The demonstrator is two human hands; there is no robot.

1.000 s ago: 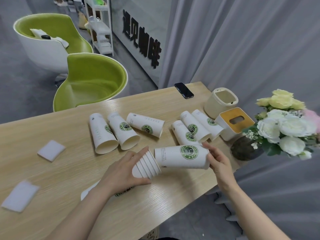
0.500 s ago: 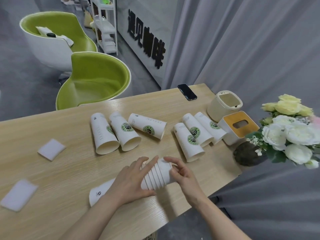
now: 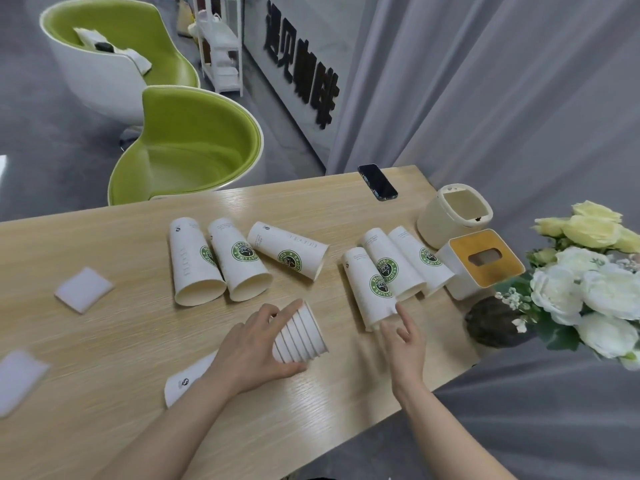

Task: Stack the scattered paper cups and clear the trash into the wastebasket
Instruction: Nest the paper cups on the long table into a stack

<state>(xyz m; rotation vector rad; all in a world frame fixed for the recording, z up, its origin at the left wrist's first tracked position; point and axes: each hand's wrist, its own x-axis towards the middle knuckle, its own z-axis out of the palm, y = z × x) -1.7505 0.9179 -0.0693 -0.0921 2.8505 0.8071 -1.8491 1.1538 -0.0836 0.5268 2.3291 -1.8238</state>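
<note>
Cups: last one now nested in stack [image 3: 299, 336], left hand [image 3: 249, 351] gripping; right hand [image 3: 403, 336] released, reaching next cup [image 3: 372, 289] at centre right.

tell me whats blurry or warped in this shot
Head view: motion smear on the near table and the napkin at far left; wide-angle bending curves the table edge and chairs; soft, even light; cups and both hands stay fairly sharp.

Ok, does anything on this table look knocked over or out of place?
Yes: six loose paper cups lie on their sides across the table, and three white napkins are scattered at its left. Nothing looks spilled or damaged.
</note>
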